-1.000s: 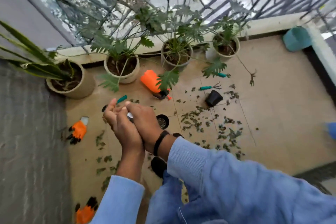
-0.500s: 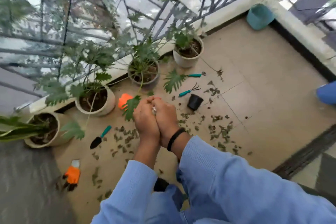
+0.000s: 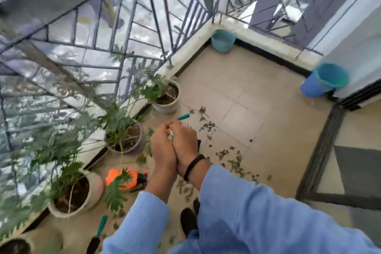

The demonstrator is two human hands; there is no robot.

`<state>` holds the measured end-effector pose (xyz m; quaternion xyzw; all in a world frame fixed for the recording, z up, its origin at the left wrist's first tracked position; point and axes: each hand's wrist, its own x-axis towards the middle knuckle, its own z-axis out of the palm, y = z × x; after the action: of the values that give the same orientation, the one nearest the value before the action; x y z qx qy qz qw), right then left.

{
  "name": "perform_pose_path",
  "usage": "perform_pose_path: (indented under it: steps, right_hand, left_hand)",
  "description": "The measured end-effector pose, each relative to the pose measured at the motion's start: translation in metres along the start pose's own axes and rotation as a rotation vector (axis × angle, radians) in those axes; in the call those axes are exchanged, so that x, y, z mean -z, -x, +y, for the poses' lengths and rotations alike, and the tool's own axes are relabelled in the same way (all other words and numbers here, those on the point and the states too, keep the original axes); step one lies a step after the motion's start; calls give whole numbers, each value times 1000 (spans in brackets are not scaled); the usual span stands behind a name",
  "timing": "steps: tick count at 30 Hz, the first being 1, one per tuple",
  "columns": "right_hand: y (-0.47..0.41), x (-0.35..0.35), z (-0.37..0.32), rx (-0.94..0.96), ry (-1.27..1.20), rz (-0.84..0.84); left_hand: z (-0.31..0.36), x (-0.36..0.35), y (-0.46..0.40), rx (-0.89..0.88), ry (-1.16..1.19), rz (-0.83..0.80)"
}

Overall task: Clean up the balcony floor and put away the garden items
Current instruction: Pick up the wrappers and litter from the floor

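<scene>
My left hand [image 3: 162, 148] and my right hand [image 3: 184, 144] are pressed together in front of me, fingers curled round a small whitish thing [image 3: 170, 135] that is mostly hidden between them. Dry leaves [image 3: 233, 161] lie scattered over the beige tiles to the right of my hands. An orange sprayer [image 3: 121, 178] lies on its side by the pots. A teal-handled trowel [image 3: 97, 235] lies at the lower left. Beyond my fingertips, a second teal-handled tool [image 3: 183, 117] rests on the floor.
Several potted plants, such as the pot [image 3: 168, 97] and the pot [image 3: 127, 138], line the railing on the left. A teal bucket [image 3: 222, 40] stands in the far corner, a blue bucket [image 3: 321, 80] by the door frame on the right. My dark shoe [image 3: 188, 220] is below.
The view has swung right, so the pots and the sprayer slid to the left and a blue bucket came into sight. My hands stay clasped together on the small thing.
</scene>
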<state>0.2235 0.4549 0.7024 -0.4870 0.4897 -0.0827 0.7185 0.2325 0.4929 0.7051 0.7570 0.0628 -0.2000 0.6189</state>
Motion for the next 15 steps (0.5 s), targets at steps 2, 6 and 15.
perform_pose_path:
  steps: [2,6,15]
  right_hand:
    - [-14,16,-24,46,8,-27]
    - [-57,49,-72,1,-72,194]
    - [-273,153,-197,-130,-337,359]
  left_hand:
    - [12,-28,-11,-60,-89,-56]
    - [41,-90,-32,-51,-95,-224]
    - [104,-327,-144,116,-51,-357]
